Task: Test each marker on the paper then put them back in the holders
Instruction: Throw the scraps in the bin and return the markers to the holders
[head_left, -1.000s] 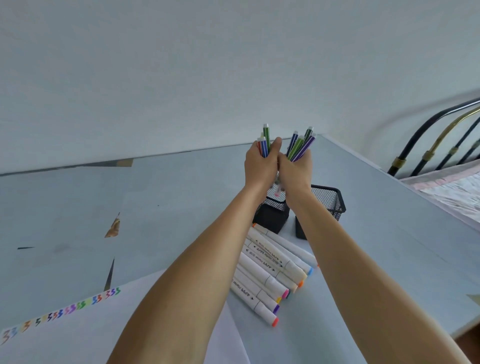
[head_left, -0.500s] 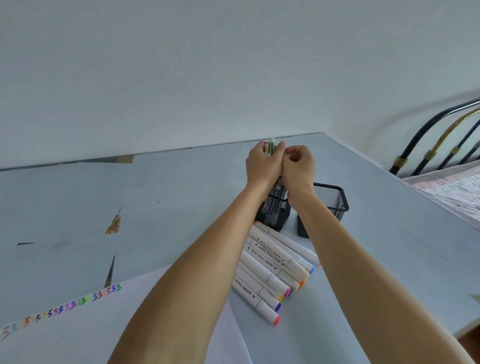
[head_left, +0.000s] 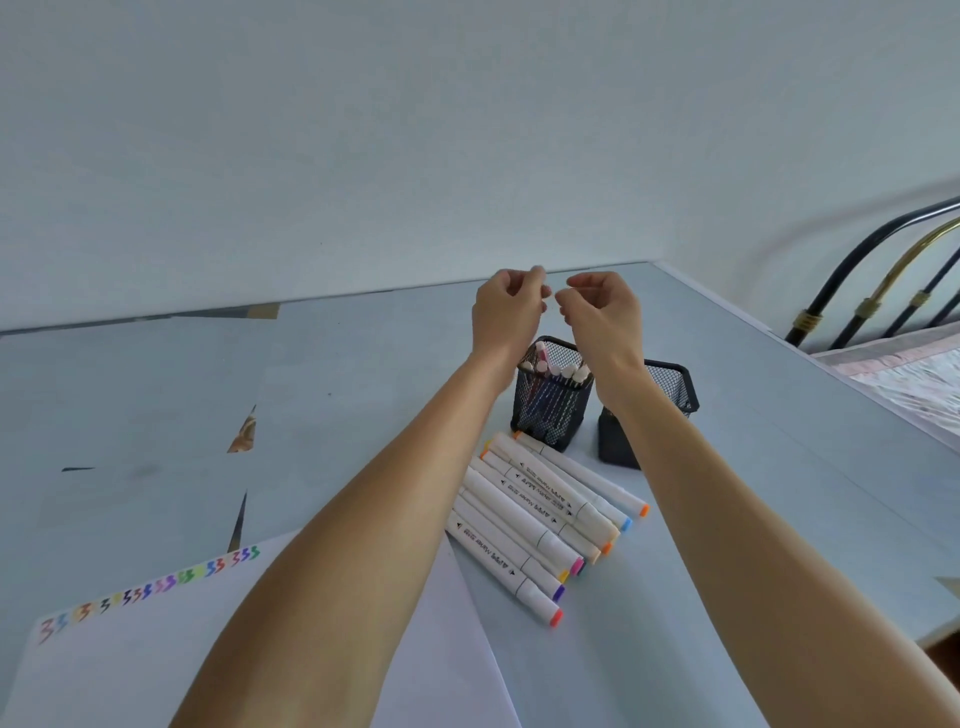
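Markers (head_left: 550, 402) — slim ones with pale caps up — stand inside the left black mesh holder (head_left: 551, 395) on the blue table (head_left: 779, 493). Above it, the left hand (head_left: 506, 312) and right hand (head_left: 602, 312) hover close together, fingers loosely curled, holding nothing. A second mesh holder (head_left: 670, 387) sits just right, partly behind the right forearm. Thick white markers (head_left: 540, 519) lie side by side in front — coloured ends toward the viewer. White paper (head_left: 156, 654) carries a row of coloured squiggles (head_left: 150, 590).
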